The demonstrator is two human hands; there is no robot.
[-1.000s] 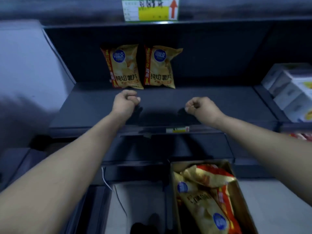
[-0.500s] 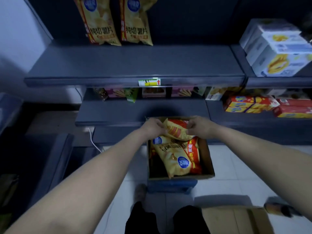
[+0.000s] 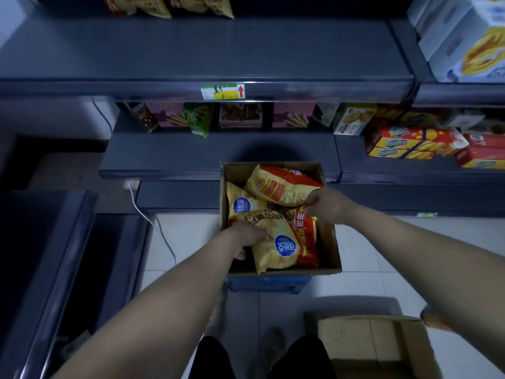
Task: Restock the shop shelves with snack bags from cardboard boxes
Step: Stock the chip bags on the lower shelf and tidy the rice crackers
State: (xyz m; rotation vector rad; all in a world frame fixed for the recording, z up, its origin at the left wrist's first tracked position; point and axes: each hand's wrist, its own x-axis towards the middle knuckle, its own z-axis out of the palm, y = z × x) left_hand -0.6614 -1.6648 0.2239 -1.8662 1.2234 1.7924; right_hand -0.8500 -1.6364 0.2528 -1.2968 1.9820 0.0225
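Pickup step here, nothing is on its way to the shelf yet. Both hands are down in the cardboard box (image 3: 329, 243), which sits on a blue crate (image 3: 269, 284) on the floor in front of the shelves. The left grip (image 3: 250, 233) is curled round the left edge of the front chip bag (image 3: 276, 243). The right grip (image 3: 323, 203) looks like it's pinching that same bag's red-striped top corner, right where the second bag (image 3: 278, 187) lies across it, so I wouldn't swear which one it has.

The bag is lying flat in the box, half under its neighbour. Next move, I reckon: lift it clear without dragging the other one out, then stand it on the wide shelf (image 3: 218, 53) up top beside the bags (image 3: 175, 4) already there. Puffy and slippery, so go easy on the squeeze.
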